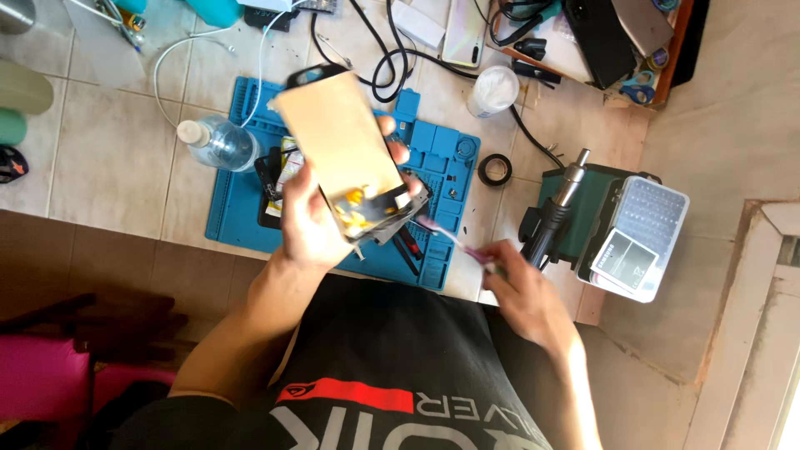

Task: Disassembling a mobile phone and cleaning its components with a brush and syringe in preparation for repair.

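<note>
Left hand [312,221] gripped phone screen panel [342,150], tan back up, above blue mat [242,208]. Right hand [521,287], at 4 o'clock, pinched toothbrush [450,237] touching panel's lower edge. Cleaning appeared underway, unfinished.

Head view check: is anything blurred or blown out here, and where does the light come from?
Head view: the right hand and its thin tool are motion-smeared; the phone panel in the left hand is fairly sharp; bright daylight washes out the lower right corner; the tiled counter is evenly lit, with soft shadows.
</note>
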